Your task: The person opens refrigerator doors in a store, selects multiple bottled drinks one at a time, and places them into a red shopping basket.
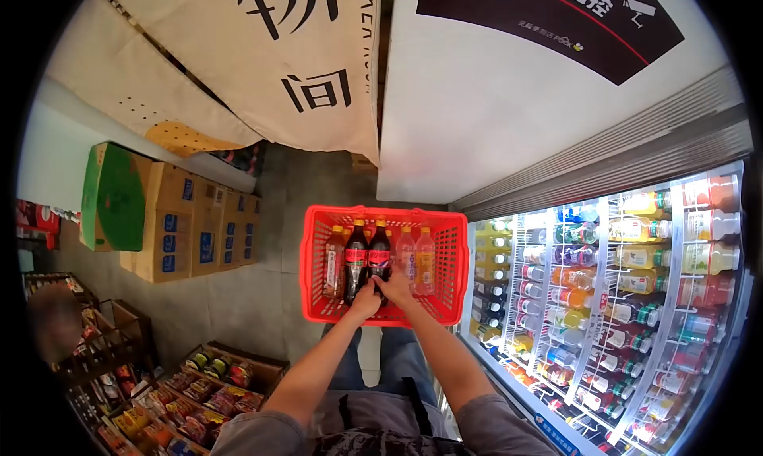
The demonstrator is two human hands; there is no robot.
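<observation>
A red plastic shopping basket [318, 309] sits in front of me with several drink bottles lying or leaning in it. My left hand [367, 300] is closed at the lower part of the left cola bottle [354, 256]. Fingers bent, my right hand [396, 289] grips the lower part of the right cola bottle [379, 251]. To the left of the colas is a brownish drink bottle [334, 269] with an orange cap. On the right are a pale bottle [406, 245] and an orange drink bottle [425, 265]. The hands partly cover the cola bottles' bases.
A lit drinks fridge [588, 297] full of bottles stands at my right. Stacked cardboard boxes [187, 253] and a green box [115, 198] are on the left. Snack racks [191, 396] fill the lower left. A cloth curtain [318, 67] hangs ahead beside a white wall [445, 130].
</observation>
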